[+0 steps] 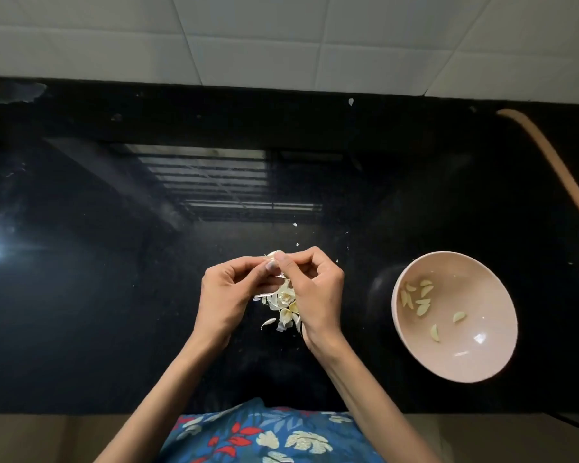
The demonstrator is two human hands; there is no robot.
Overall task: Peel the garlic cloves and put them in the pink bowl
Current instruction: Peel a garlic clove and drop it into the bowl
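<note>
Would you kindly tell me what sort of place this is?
Most likely a home kitchen: a glossy black countertop backed by a white tiled wall, a pink bowl holding peeled garlic cloves, and the left hand and right hand peeling another clove over a heap of skins.

I have one view only: a wide-angle head camera looking steeply down, close above the black counter [97, 312]. The tiled wall [281, 38] lies at 12 o'clock, the wearer's patterned top [271, 436] at 6, the pink bowl [475, 295] at 4.
</note>
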